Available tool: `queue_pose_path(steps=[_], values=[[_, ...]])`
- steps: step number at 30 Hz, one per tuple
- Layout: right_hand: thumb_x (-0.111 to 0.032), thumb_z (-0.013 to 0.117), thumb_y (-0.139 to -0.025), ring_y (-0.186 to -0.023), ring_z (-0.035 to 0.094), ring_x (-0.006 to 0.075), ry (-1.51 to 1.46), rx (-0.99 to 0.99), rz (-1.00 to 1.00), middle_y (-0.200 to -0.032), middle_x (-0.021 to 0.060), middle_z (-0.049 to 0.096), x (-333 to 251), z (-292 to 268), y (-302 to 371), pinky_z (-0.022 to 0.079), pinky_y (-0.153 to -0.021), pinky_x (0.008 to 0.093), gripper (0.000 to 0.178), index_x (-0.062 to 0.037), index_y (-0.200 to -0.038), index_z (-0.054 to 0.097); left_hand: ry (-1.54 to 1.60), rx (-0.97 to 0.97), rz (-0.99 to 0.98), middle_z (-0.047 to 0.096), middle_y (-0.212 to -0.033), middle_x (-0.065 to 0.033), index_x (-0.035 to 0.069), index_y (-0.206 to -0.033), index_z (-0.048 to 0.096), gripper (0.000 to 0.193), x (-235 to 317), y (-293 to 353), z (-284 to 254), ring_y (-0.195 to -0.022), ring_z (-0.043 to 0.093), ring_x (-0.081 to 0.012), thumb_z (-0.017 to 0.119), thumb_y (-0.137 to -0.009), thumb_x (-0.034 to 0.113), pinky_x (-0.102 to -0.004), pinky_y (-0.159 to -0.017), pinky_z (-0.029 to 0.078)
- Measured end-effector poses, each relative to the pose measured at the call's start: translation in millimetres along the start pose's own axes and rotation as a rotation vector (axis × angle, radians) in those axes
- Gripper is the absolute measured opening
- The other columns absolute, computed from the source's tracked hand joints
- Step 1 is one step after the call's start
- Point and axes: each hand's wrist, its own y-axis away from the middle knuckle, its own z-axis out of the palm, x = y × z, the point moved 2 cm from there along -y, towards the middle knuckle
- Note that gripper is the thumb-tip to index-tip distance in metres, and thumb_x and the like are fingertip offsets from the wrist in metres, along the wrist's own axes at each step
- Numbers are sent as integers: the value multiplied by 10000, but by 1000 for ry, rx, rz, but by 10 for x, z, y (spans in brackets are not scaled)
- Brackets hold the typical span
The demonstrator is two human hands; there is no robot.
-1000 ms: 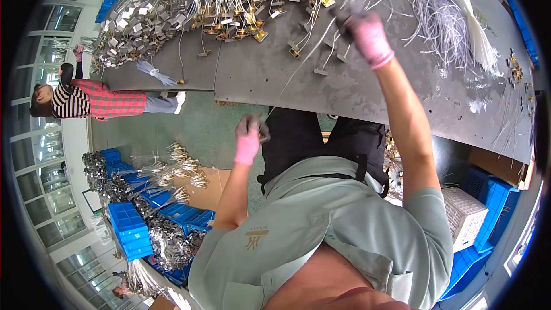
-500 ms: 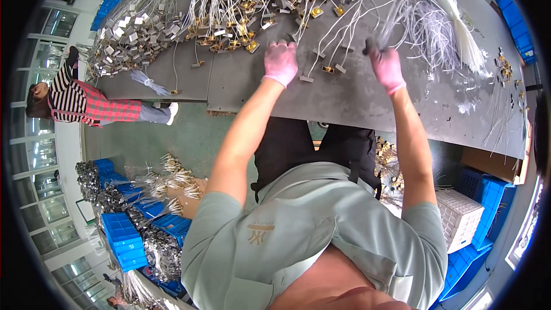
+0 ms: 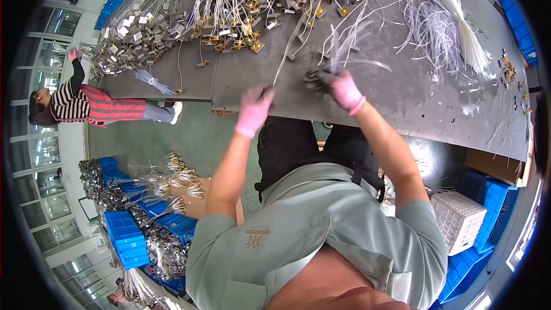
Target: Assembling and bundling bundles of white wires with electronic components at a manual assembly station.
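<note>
Both hands wear pink gloves with dark fingertips, above the grey table. My left hand (image 3: pixel 256 107) is closed near the table's front edge, pinching a white wire (image 3: pixel 287 51) that slants up toward the connector pile. My right hand (image 3: pixel 342 89) is closed on several thin clear plastic strips (image 3: pixel 340 51), blurred by motion, that fan out above its fingers. Beyond the hands lies a heap of wires with gold and grey connectors (image 3: pixel 247 20). Farther right are a loose tangle of clear strips (image 3: pixel 427 28) and a straight white bundle (image 3: pixel 459 23).
The grey table (image 3: pixel 390 100) ends just in front of my body. More wired grey connectors (image 3: pixel 135 40) and a tied bundle (image 3: pixel 154 82) lie at left. A person in a checked apron (image 3: pixel 109 103) stands there. Blue crates (image 3: pixel 124 238) and a white basket (image 3: pixel 457 221) flank me.
My left hand has drawn back toward the front edge with a wire. My right hand has moved left, away from the strip tangle, carrying several strips. The person at left has raised an arm.
</note>
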Motion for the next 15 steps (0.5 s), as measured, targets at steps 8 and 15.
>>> queue_pose_path(steps=[8,15], values=[[-174,573,-906,-682,652,174,26,260,-9,-815,107,671,167,261,-659,508,-580,285,221,21,-988,639,148,86,3,548,-533,-66,-42,-826,627,148,-861,1629,-117,-430,476,-103,602,-863,100,-254,-414,346],[-221,549,-944,-754,690,242,-157,374,-349,-899,136,681,-780,175,-534,530,-581,300,314,40,-1117,569,391,191,-411,523,-513,-69,-59,-839,627,145,-1123,2050,-267,-422,458,-104,599,-861,81,-247,-424,342]])
